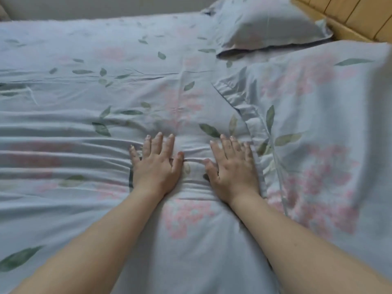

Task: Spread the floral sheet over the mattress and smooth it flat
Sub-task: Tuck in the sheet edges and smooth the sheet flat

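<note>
Sheet (pixel 106 128), floral, lies across the whole mattress, rippled in long folds at left. Near pillow (pixel 318 124) overlaps its right side; far pillow (pixel 265 24) is blurred. I see my left hand (pixel 156 166) and right hand (pixel 233 170) spread, palms pressing the sheet; mattress hidden beneath.

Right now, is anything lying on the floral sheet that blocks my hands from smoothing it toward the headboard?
Yes. Both the left hand and right hand press flat on the floral sheet. Ahead and to the right, the near pillow lies on it beside the right hand, with the far pillow against the wooden headboard.
</note>
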